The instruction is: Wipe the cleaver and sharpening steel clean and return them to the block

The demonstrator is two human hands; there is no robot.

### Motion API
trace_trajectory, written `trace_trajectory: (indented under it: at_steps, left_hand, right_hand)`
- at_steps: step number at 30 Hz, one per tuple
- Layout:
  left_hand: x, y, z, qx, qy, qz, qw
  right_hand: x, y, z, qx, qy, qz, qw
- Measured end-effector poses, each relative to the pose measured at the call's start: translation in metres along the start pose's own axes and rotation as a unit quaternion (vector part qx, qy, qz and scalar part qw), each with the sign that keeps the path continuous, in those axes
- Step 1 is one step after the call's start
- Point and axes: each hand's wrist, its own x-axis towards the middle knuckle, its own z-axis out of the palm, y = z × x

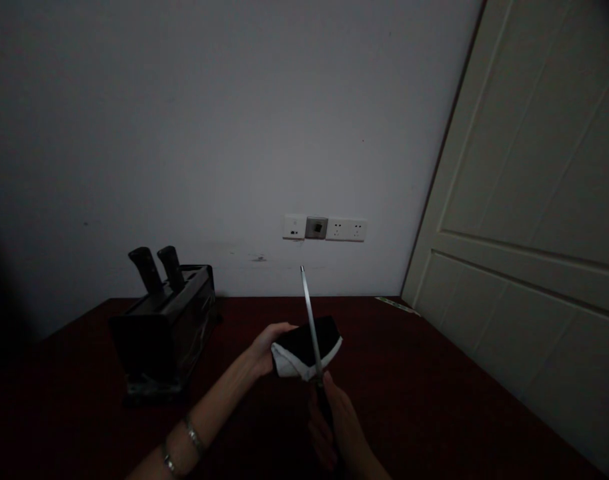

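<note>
Two things gripped: cloth (297, 348) in left fingers (281, 327), rod (309, 310) rising from right fingers (322, 435).

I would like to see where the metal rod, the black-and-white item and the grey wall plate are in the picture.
metal rod (310, 313): head view, middle of its shaft.
black-and-white item (297, 343): head view, its black face.
grey wall plate (317, 228): head view, its dark centre.
</note>
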Motion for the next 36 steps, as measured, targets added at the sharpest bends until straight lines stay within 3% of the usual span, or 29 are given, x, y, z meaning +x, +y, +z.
trace_trajectory:
  at_steps: [8, 15, 22, 27, 36]
  left_hand:
    - [-0.001, -0.015, 0.002, -0.037, 0.024, -0.004, 0.999]
    - [-0.004, -0.023, 0.018, 0.035, -0.090, 0.011, 0.995]
    - [0.001, -0.030, 0.013, 0.105, -0.144, 0.064, 0.982]
    - [-0.003, -0.027, 0.013, 0.151, -0.136, 0.064, 0.977]
    - [0.002, -0.036, 0.014, 0.121, -0.129, 0.102, 0.979]
  right_hand:
    - [0.002, -0.009, -0.002, 0.031, -0.024, 0.000, 0.999]
    - [0.001, -0.013, -0.003, 0.034, -0.035, -0.001, 0.999]
    - [0.005, -0.009, -0.006, 0.021, -0.021, -0.010, 1.000]
    - [0.006, -0.005, -0.007, 0.000, -0.052, 0.012, 0.999]
    - [0.004, -0.007, -0.003, 0.000, -0.005, 0.009, 1.000]
